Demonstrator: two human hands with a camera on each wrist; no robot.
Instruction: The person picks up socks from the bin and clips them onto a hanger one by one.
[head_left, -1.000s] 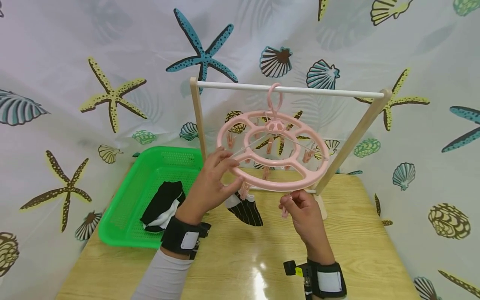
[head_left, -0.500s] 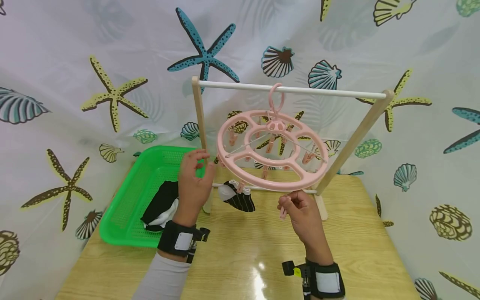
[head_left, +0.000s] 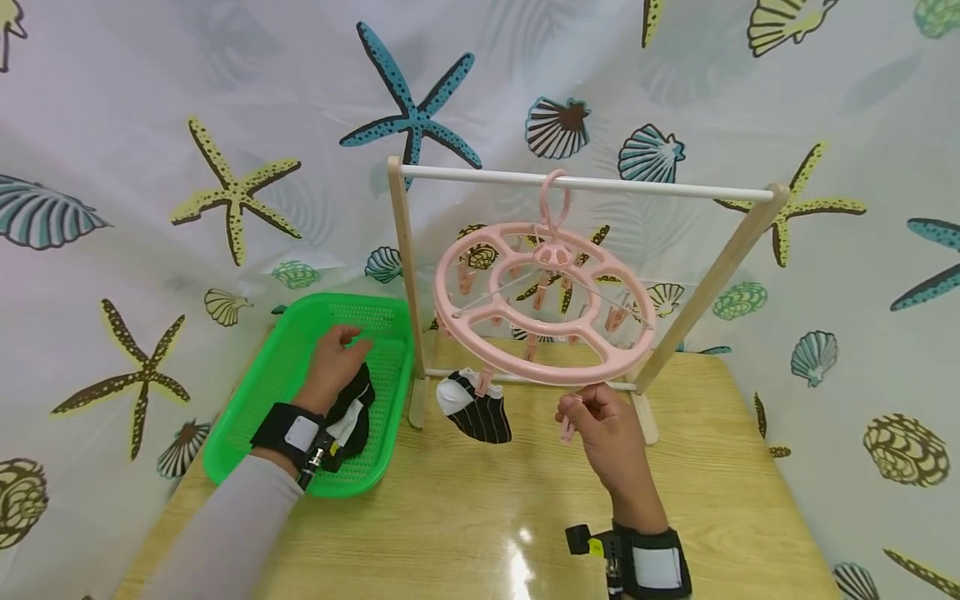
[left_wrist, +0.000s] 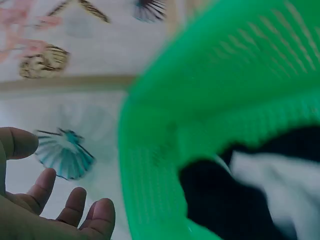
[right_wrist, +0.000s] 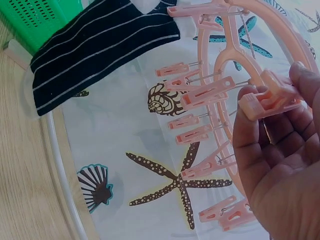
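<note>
My left hand (head_left: 333,367) is over the green basket (head_left: 251,392), above black and white socks (head_left: 356,417); its fingers are loosely bent with nothing between them, as the left wrist view shows. My right hand (head_left: 607,425) pinches a pink clothespin (right_wrist: 272,97) between thumb and forefinger, under the near rim of the round pink drying hanger (head_left: 540,371). From the hanger's near left side, a striped black and white sock (head_left: 480,412) hangs by another clothespin (head_left: 483,382).
The hanger hooks over the white bar (head_left: 480,175) of a wooden stand (head_left: 405,242) on the wood-grain table (head_left: 465,517). Several unused clothespins (right_wrist: 207,92) dangle below the hanger. A curtain printed with starfish and shells (head_left: 285,75) rises behind.
My left hand has let go of the hanger's rim and moved left and over the basket. The hung sock has swung left. My right hand keeps its clothespin in nearly the same spot.
</note>
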